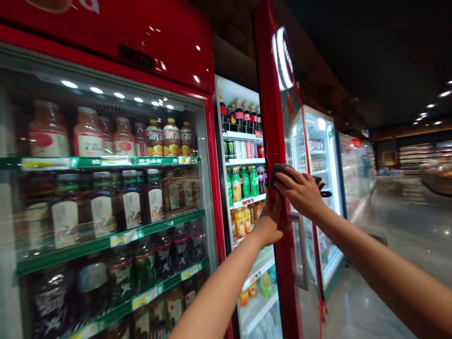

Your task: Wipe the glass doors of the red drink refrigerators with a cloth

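Note:
A red-framed fridge door [273,117] stands swung open in front of me, seen nearly edge-on. My right hand [300,193] presses a dark cloth [280,173] against the frame, its fingers bent over it. A black and yellow bit sticks out behind that hand; I cannot make out whether it belongs to the cloth. Just below, my left hand [270,226] grips the inner edge of the same door, with its fingertips partly hidden. The metal door handle [300,252] lies below my right hand on the outer side.
At left stands a closed red fridge [208,141] with bottled drinks behind glass. Inside the opened fridge, white shelves [243,202] carry bottles and cans. More lit fridges [323,150] line the right, beside a shiny grey floor [395,221].

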Motion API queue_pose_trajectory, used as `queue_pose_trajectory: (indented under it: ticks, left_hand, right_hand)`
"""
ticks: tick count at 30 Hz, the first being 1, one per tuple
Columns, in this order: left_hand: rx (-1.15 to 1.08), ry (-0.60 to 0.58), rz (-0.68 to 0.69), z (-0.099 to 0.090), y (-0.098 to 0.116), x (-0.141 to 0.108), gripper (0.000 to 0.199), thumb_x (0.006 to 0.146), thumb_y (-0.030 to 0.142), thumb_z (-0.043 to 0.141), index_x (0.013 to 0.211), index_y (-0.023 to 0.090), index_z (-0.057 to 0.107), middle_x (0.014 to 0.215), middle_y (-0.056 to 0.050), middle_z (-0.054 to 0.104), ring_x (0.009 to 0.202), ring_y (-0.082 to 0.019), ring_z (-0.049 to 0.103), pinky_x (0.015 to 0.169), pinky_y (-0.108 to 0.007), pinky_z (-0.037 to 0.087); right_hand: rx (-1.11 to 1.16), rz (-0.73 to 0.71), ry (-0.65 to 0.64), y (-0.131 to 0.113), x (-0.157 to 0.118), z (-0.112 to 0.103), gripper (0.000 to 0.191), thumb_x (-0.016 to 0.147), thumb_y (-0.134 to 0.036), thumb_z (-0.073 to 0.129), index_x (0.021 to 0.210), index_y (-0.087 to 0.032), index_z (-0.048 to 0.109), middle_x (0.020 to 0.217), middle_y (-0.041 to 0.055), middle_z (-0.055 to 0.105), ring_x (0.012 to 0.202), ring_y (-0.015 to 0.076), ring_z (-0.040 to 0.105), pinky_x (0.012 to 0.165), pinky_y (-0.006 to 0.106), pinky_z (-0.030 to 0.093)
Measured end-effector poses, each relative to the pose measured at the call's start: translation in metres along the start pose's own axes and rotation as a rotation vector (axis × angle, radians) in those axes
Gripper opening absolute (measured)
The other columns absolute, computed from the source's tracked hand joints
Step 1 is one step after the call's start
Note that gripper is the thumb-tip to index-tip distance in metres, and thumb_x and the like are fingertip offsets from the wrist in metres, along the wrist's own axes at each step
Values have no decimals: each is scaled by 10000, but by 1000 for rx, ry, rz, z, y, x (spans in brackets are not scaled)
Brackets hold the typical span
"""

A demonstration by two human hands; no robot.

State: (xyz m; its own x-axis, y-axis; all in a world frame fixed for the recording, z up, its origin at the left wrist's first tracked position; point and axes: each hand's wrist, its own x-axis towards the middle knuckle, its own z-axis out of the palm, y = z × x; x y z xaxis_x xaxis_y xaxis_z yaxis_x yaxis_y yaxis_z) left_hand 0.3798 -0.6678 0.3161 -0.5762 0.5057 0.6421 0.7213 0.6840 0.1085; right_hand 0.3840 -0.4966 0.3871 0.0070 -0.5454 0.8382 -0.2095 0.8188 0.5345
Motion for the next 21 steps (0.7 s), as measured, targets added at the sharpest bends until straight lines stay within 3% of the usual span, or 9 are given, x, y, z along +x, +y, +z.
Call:
queue_pose_trajectory:
  ticks: [2,4,8,14,18,21]
  left_hand:
    - [85,-122,9,-23,-17,-13,996,839,350,670,1632,266,73,1712,-83,33,1564,-315,105,1236,-459,319]
    - [232,-175,-6,-44,-36,-25,931,834,341,695,1615,269,195,1706,-99,101,1562,-336,119,1255,-535,242]
    - [525,-91,-72,-81,-72,-45,793,851,275,685,1561,203,339,1685,-141,193,1569,-318,90,1260,-586,167]
    - [845,44,-61,-128,-121,-58,711,906,319,622,1556,198,360,1679,-118,214,1568,-290,121,1264,-579,168]
    - [987,59,-27,-155,-145,-55,726,894,361,633,1555,211,372,1673,-108,230,1566,-289,140,1266,-586,150]
    - [1059,62,-19,-176,-157,-52,710,903,378,621,1552,218,383,1671,-93,234,1563,-290,156,1267,-588,144]
  right_hand:
    - [-31,-17,8,-14,10,10,241,917,-159,622,1100,-247,751,1341,40,681,1297,306,502,889,414,363]
    - [-44,-44,19,-26,21,20,203,917,-154,621,1039,-240,759,1306,45,698,1283,311,514,896,421,356]
    - [-23,-112,55,-44,39,46,184,918,-149,619,996,-236,761,1277,45,710,1260,315,538,888,424,367]
    - [34,-137,21,-66,63,92,324,936,-172,603,1224,-282,701,1414,43,630,1320,347,506,942,472,404]
    - [89,-74,-35,-74,87,119,396,943,-159,567,1299,-306,664,1490,18,566,1362,371,465,925,485,459]
    - [191,50,-71,-81,100,137,437,923,-123,557,1300,-313,667,1488,32,567,1343,364,481,901,477,495]
